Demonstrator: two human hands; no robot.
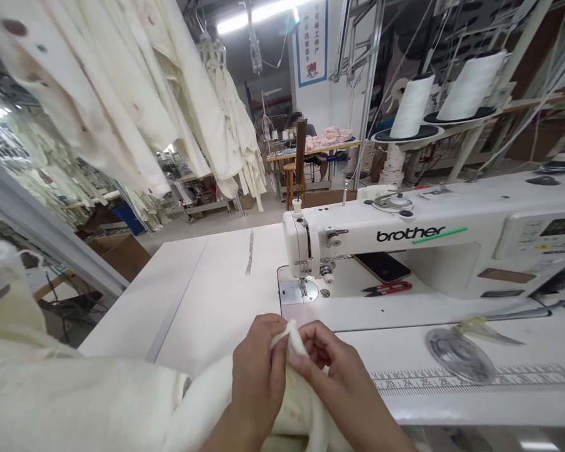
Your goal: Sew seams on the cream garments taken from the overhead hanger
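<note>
Both hands pinch the edge of a cream fabric garment (292, 402) just in front of the sewing machine (358, 235). My left hand (258, 370) is closed, with thumb and fingers on a folded edge. My right hand (336, 370) is closed on the same cloth, close beside the left. A small peak of fabric stands up between the fingertips. The cloth hangs down toward me and spreads off to the left. Beyond my fingers are the presser foot and needle plate (292, 292), apart from the cloth.
Red thread snips (388, 288) and a black phone (383, 267) lie under the machine arm. A round clear dish (459, 355) rests by the printed ruler (532, 378). Thread cones (412, 107) stand behind. Cream garments (122, 81) hang at the left. A person sits at a far table (315, 150).
</note>
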